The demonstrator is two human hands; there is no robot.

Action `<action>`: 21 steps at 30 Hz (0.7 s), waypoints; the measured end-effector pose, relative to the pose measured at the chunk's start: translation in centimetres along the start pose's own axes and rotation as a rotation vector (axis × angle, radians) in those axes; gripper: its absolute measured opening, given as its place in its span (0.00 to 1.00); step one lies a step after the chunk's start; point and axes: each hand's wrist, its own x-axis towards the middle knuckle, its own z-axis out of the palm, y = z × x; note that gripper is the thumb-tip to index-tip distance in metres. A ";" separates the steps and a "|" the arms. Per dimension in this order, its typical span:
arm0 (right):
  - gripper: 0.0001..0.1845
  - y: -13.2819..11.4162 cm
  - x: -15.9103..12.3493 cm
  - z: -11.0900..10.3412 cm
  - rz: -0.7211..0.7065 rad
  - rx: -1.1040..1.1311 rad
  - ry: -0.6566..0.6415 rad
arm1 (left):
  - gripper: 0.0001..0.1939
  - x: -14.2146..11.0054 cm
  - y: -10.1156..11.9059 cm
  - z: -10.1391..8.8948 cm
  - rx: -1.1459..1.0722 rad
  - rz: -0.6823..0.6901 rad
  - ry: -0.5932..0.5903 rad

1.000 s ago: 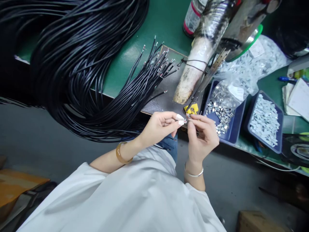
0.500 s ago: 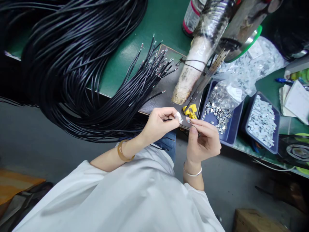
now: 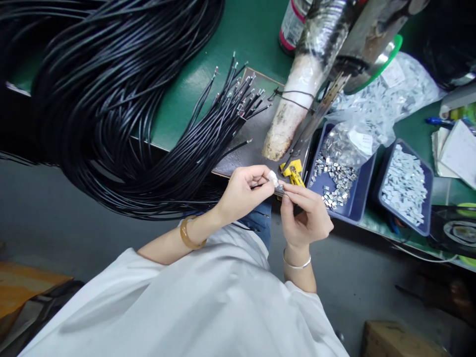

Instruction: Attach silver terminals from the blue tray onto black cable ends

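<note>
Right hand point(image 3: 307, 214): fingers clamped on small metal piece point(image 3: 281, 187), presumably light, stiff, slippery; best pinched by edges. Left hand point(image 3: 243, 193): fingers pressed together on black cable point(image 3: 256, 187), tip facing metal piece, contact unclear; likely flexible, wires fragile, best gripped behind tip. Beyond, on table point(image 3: 256, 34): cable bundle point(image 3: 201, 153), probably heavy as whole.

No text is legible, bottle label point(image 3: 292, 24) and bag label point(image 3: 360, 142) included.

Green workbench point(image 3: 256, 34), grey floor point(image 3: 111, 238) below, brown cardboard box point(image 3: 390, 341) at lower right, light glinting off the benchtop
</note>
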 end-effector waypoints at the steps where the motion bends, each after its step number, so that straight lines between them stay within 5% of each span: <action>1: 0.13 0.0 0.0 0.0 0.025 0.027 0.006 | 0.06 0.0 0.0 0.0 0.000 0.006 0.000; 5: 0.08 -0.1 0.4 -0.2 0.330 0.179 0.038 | 0.05 -0.3 0.1 -0.1 -0.006 0.005 -0.016; 8: 0.03 0.0 0.8 -0.4 0.528 0.292 -0.084 | 0.05 -0.7 0.2 -0.2 -0.023 0.003 -0.057; 11: 0.04 0.2 0.9 -0.4 0.557 0.384 -0.193 | 0.07 -1.0 0.1 -0.4 -0.012 0.015 -0.116; 15: 0.03 0.0 0.8 -0.5 0.558 0.351 -0.188 | 0.08 -1.2 -0.3 -0.6 0.116 0.035 -0.129; 21: 0.04 -0.5 0.7 -0.6 0.527 0.268 -0.140 | 0.05 -1.2 -1.2 -0.9 0.474 0.405 -0.056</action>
